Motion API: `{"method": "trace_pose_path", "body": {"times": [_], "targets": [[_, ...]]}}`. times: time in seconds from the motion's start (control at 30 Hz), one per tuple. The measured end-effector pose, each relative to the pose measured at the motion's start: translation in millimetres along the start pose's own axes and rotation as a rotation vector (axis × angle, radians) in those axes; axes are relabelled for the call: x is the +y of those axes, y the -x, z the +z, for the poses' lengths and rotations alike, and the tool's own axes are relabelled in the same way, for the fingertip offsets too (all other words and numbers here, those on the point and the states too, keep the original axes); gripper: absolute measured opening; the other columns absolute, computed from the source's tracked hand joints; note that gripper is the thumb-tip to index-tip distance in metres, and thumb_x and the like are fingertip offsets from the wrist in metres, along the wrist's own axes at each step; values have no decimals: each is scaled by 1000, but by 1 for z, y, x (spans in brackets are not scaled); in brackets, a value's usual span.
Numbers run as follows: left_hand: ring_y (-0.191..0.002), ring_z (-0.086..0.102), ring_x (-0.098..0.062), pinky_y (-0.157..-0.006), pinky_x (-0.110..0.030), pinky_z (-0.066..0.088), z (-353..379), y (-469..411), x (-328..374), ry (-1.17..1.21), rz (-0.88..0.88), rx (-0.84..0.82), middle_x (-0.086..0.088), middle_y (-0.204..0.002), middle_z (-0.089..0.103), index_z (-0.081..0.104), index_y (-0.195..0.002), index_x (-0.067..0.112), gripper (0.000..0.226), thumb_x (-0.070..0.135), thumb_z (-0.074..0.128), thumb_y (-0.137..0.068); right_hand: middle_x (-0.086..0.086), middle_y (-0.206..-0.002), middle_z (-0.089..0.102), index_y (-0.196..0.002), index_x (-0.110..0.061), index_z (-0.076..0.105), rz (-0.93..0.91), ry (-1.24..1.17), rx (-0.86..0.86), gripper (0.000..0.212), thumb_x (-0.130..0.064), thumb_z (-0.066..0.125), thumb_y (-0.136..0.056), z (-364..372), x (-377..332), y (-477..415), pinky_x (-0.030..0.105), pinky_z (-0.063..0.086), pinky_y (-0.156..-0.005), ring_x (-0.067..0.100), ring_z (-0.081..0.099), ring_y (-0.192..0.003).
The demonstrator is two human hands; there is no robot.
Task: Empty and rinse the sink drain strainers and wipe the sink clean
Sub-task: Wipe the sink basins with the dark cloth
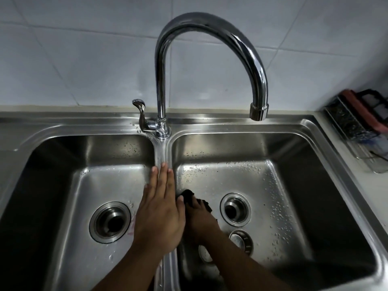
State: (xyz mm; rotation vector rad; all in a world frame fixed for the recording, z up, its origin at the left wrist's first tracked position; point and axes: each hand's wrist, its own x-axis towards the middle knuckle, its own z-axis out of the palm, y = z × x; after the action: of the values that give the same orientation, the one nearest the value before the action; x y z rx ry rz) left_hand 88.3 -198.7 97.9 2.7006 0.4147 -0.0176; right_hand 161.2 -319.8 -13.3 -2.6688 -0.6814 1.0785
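My left hand (161,208) lies flat, fingers straight, on the divider between the two bowls of the stainless sink (310,131). In the right bowl, my right hand (200,223) holds a bunched black cloth (188,195) against the floor close to the divider. Two round metal strainers lie loose on the right bowl's floor. One strainer (241,241) sits just in front of the right drain (235,208). The other strainer (204,254) is half hidden under my right forearm. The left drain (110,222) is open and dark inside.
A tall chrome tap (257,110) arches over the right bowl with no water running; its lever (141,113) stands left of the base. Water drops cover the right bowl's floor. A wire rack (357,131) with sponges stands on the counter at right. Tiled wall behind.
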Motion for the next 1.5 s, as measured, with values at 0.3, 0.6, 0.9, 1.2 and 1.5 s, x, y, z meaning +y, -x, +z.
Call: {"method": "trace_pose_path", "body": {"times": [0.3,0.6,0.9,1.2,1.5], "targets": [[-145,-36,-12,-125,-37,1,2,-1,0,-2,5,7,5,-160,-34,-19,-155,19,68,40,20,-103,6,-169,0,-160,-27,16,23,-3,81,62,-32,42,-104,-11,0,-28,56,21,-120,36,2,-154],[-152,-18,-13,-124,-41,15,16,-5,-8,-12,39,68,2,-167,-11,0,-159,15,69,41,23,-100,9,-168,8,-156,-21,27,37,42,135,58,-12,40,-100,-64,13,-87,55,26,-119,36,8,-153],[-151,-19,-13,-124,-42,12,12,-5,-5,-1,31,63,5,-166,-14,-3,-159,19,70,43,25,-99,10,-168,-1,-160,-29,10,-86,218,9,66,-36,42,-103,-11,6,-32,63,17,-118,49,-2,-150],[-152,-15,-12,-123,-44,15,14,-6,-7,-9,36,58,6,-167,-7,2,-159,17,74,47,24,-95,7,-169,-3,-161,-25,13,-66,175,119,58,-21,30,-104,-44,24,-60,59,10,-122,38,-4,-154],[-154,-2,-19,-119,-54,26,18,-8,-14,7,74,86,3,-168,4,10,-159,16,73,46,30,-95,-12,-168,4,-158,-38,19,9,188,195,70,-12,38,-97,-86,113,-65,52,13,-123,31,0,-155]]}}
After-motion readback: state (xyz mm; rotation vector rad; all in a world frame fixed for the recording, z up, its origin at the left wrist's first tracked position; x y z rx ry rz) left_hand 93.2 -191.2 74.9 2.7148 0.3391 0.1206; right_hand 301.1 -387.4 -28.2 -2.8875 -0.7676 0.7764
